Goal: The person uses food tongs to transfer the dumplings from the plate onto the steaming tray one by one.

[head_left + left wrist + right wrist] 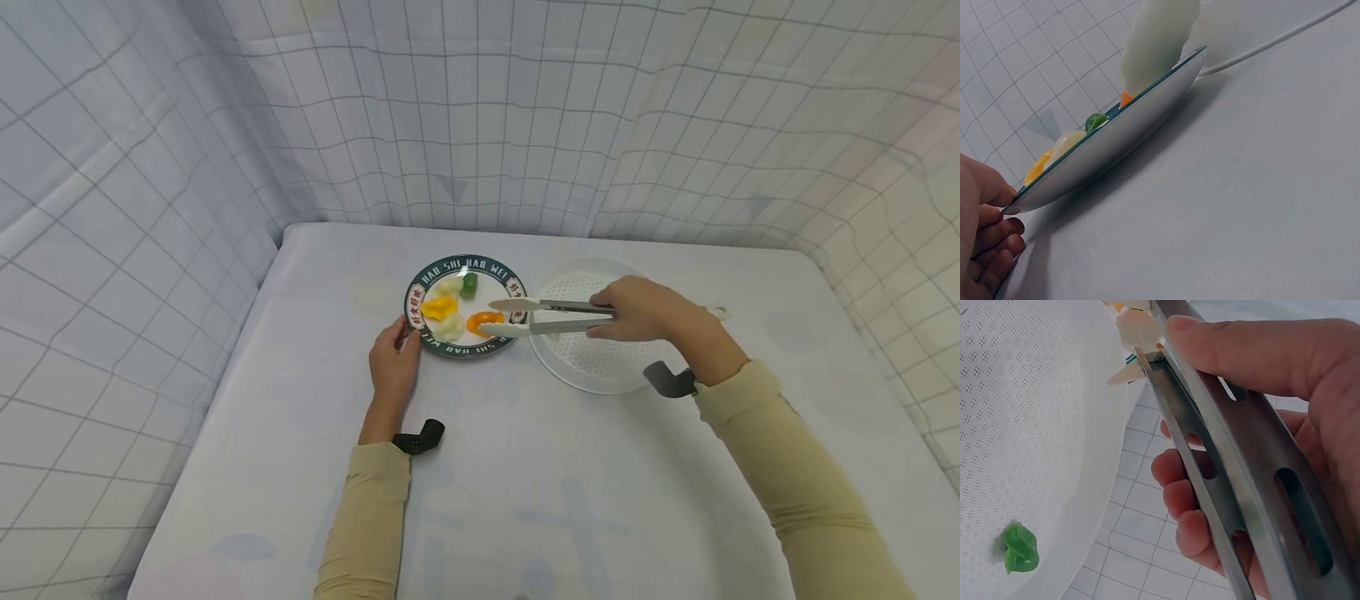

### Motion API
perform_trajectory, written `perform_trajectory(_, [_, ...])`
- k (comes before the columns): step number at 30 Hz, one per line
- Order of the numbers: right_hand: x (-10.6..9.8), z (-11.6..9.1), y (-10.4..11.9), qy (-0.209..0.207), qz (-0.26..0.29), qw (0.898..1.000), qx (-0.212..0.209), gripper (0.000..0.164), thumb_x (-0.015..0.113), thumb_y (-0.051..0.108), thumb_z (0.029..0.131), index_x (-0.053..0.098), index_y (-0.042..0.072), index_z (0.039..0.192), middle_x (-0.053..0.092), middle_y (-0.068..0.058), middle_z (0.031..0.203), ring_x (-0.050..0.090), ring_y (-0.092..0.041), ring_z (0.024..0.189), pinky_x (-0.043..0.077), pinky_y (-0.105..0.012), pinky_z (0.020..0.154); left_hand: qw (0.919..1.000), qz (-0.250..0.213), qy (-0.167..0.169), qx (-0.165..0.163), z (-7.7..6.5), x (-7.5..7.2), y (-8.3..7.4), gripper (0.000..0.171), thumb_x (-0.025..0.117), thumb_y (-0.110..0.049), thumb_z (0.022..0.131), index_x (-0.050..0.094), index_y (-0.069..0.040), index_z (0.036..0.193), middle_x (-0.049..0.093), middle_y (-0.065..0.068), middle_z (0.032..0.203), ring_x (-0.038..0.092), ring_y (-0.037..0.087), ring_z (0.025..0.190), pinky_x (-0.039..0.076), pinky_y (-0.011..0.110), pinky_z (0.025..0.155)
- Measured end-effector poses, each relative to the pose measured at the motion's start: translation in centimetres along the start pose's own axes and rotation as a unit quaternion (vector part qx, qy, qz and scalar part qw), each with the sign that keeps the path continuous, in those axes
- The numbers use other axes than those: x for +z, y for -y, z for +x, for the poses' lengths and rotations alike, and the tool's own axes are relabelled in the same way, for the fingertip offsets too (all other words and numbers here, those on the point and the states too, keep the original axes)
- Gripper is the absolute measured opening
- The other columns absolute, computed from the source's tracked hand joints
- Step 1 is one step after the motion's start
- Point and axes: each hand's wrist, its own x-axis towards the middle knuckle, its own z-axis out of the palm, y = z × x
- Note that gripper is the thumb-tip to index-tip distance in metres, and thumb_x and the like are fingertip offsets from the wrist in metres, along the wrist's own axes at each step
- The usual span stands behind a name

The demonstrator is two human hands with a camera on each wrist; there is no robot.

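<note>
My left hand (394,364) pinches the left rim of an oval plate (465,350) with a green lettered border, thumb on top and fingertips below. On it lie a yellow dumpling (438,307), pale dumplings (449,327), a green dumpling (469,285) and an orange dumpling (484,319). My right hand (637,308) grips metal tongs (572,326) with pale scalloped tips, thumb on one arm and fingers round the other. The spread tips reach over the plate's right side, about the orange dumpling. In the left wrist view, a tip (1157,47) hides most of that dumpling.
A round white perforated basket (592,358) stands right of the plate, under the tongs and right hand. The right wrist view shows a green dumpling (1020,547) in it. Gridded white curtains (480,125) hang behind and at both sides of the white-covered table (487,467).
</note>
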Motion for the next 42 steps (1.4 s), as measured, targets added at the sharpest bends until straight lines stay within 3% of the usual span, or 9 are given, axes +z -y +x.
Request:
perform_trajectory(9, [-0.9, 1.5, 0.5, 0.035, -0.023, 0.999, -0.012, 0.028, 0.069, 0.027, 0.080, 0.068, 0.004, 0.098, 0.062, 0.003, 0.076, 0.052, -0.013, 0.064, 0.047, -0.032, 0.063, 1.0000, 0.000, -0.005, 0.005, -0.1, 0.0, 0.0, 0.044, 0.054, -0.020, 0.093, 0.046, -0.002, 0.133, 0.056, 0.012, 0.117, 0.050, 0.020, 0.108, 0.039, 0.030, 0.096])
perform_trajectory(20, [-2.0, 2.6, 1.1, 0.071, -0.019, 0.997, -0.014, 0.017, 0.068, 0.025, 0.083, 0.068, 0.008, 0.084, 0.055, 0.004, 0.067, 0.044, -0.012, 0.059, 0.040, -0.028, 0.054, 1.0000, 0.000, -0.005, 0.006, 0.0, 0.0, 0.0, 0.044, 0.054, -0.020, 0.093, 0.047, -0.002, 0.132, 0.055, 0.013, 0.118, 0.050, 0.020, 0.109, 0.039, 0.031, 0.096])
perform_trajectory(27, [-1.3, 2.2, 0.9, 0.060, 0.004, 0.998, -0.007, 0.021, 0.066, 0.025, 0.084, 0.069, 0.006, 0.091, 0.056, 0.003, 0.070, 0.045, -0.013, 0.062, 0.041, -0.030, 0.058, 0.9999, -0.001, -0.008, 0.009, 0.0, -0.1, 0.0, 0.044, 0.054, -0.019, 0.093, 0.047, -0.001, 0.132, 0.056, 0.013, 0.117, 0.050, 0.022, 0.108, 0.040, 0.032, 0.096])
perform_trajectory(35, [0.3, 1.3, 0.2, 0.045, 0.057, 0.997, 0.033, 0.040, 0.066, 0.027, 0.084, 0.064, -0.003, 0.110, 0.060, -0.001, 0.082, 0.049, -0.017, 0.071, 0.043, -0.032, 0.065, 1.0000, 0.001, -0.007, 0.005, 0.0, 0.0, 0.1, 0.044, 0.054, -0.021, 0.093, 0.047, -0.002, 0.133, 0.056, 0.012, 0.118, 0.050, 0.020, 0.108, 0.040, 0.031, 0.096])
perform_trajectory(42, [1.2, 0.5, -0.5, 0.015, 0.093, 0.995, 0.036, 0.042, 0.064, 0.028, 0.086, 0.063, -0.004, 0.113, 0.058, -0.001, 0.077, 0.047, -0.016, 0.067, 0.041, -0.031, 0.060, 1.0000, 0.000, -0.004, 0.005, 0.1, 0.0, 0.2, 0.045, 0.054, -0.021, 0.093, 0.047, -0.002, 0.133, 0.055, 0.012, 0.118, 0.050, 0.020, 0.108, 0.040, 0.031, 0.096])
